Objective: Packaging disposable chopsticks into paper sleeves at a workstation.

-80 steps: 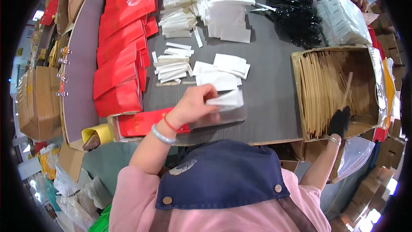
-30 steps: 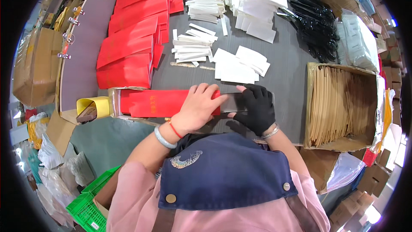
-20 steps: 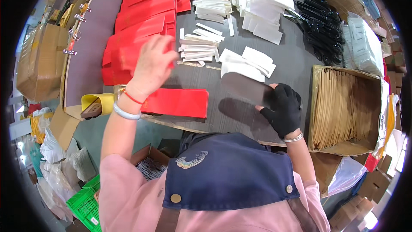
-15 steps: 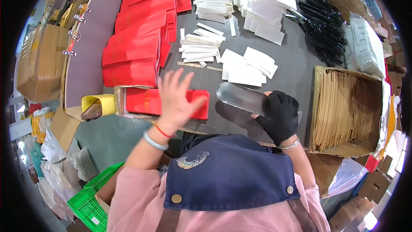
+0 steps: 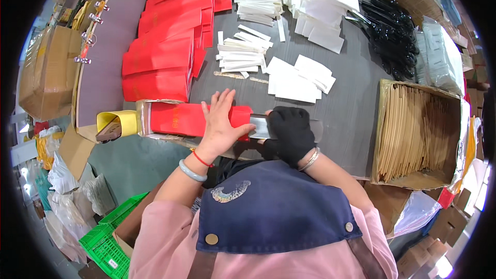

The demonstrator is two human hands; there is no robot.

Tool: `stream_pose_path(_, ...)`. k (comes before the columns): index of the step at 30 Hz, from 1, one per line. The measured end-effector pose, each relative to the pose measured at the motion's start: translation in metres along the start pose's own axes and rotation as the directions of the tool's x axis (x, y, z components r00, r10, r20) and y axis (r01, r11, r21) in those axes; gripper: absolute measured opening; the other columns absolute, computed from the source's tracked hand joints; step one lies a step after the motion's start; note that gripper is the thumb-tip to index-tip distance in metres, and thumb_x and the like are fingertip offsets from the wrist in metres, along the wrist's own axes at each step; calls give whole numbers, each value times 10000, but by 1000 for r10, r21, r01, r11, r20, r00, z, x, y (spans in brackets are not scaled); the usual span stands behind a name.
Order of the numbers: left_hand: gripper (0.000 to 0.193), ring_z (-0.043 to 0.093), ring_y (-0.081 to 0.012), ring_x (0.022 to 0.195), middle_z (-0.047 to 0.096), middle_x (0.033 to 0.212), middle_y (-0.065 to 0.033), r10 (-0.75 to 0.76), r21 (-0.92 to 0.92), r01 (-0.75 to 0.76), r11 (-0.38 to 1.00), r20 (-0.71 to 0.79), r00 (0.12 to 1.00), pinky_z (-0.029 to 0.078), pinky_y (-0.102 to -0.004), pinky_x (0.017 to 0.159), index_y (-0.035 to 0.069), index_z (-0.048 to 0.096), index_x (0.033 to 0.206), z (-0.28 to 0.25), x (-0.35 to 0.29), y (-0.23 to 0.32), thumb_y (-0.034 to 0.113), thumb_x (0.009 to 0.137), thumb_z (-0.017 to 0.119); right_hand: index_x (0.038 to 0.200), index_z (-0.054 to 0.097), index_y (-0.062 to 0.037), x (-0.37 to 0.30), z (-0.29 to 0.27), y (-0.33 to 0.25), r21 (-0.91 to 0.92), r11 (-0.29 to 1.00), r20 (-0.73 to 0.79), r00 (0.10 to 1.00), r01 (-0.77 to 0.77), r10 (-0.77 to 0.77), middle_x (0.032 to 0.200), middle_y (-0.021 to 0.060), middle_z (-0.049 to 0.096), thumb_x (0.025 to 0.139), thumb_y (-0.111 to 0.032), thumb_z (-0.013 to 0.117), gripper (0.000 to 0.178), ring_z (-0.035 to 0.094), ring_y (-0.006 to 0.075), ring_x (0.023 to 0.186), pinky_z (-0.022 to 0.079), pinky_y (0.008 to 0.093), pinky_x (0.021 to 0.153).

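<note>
Brings flat shiny-grey strip (image 5: 259,126), clasped in black-gloved right hand (image 5: 291,133), leftward to rectangular red paper envelope (image 5: 173,119), best steadied by splayed, bare left hand (image 5: 221,125).

A dark grey desk (image 5: 347,119) is filling the middle, a mauve panel (image 5: 114,36) is standing along its left side, grey-green floor (image 5: 119,168) is showing below, and bright light (image 5: 444,267) is glaring at lower right.
</note>
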State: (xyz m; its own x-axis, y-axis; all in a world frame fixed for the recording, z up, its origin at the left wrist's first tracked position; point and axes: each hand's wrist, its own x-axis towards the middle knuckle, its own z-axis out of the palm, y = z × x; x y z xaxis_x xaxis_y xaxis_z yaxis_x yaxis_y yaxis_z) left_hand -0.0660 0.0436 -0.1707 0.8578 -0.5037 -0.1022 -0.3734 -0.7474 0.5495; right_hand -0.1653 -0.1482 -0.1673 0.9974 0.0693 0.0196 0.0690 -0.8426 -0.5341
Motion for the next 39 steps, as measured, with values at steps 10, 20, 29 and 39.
stream_pose_path(10, 85, 579, -288, 869, 605, 885, -61, 417, 153, -393, 906, -176, 892, 470, -410, 749, 63, 650, 795, 5, 107, -45, 101, 773, 722, 1156, 635, -53, -79, -75, 83, -42, 917, -445, 829, -397, 339, 1139, 133, 637, 776, -180, 781, 426, 584, 310, 1097, 444, 404, 961)
stream_pose_path(20, 109, 544, -314, 885, 551, 905, -104, 545, 124, -534, 836, -74, 835, 449, -413, 740, 77, 586, 872, 5, 96, 1, 86, 790, 656, 1155, 638, -1, -243, -131, 200, 165, 467, -672, 247, -869, 698, 1076, 134, 666, 885, -202, 697, 342, 623, 259, 1005, 477, 361, 910)
stream_pose_path(29, 351, 547, -315, 929, 538, 993, -114, 501, 39, -500, 865, -37, 864, 481, -405, 801, 64, 578, 1001, 46, 83, 42, 91, 711, 773, 1074, 628, 6, -249, -126, 228, 24, 403, -512, 335, -915, 791, 1035, 152, 659, 883, -185, 636, 270, 635, 283, 975, 494, 380, 872)
stream_pose_path(39, 354, 611, -300, 867, 589, 938, -97, 504, -5, -507, 862, -98, 858, 510, -391, 746, 92, 609, 1006, 46, 79, 43, 101, 697, 783, 1107, 532, -10, -276, -123, 240, 182, 458, -770, 164, -870, 616, 949, 139, 631, 988, -178, 485, 211, 612, 287, 850, 474, 387, 751)
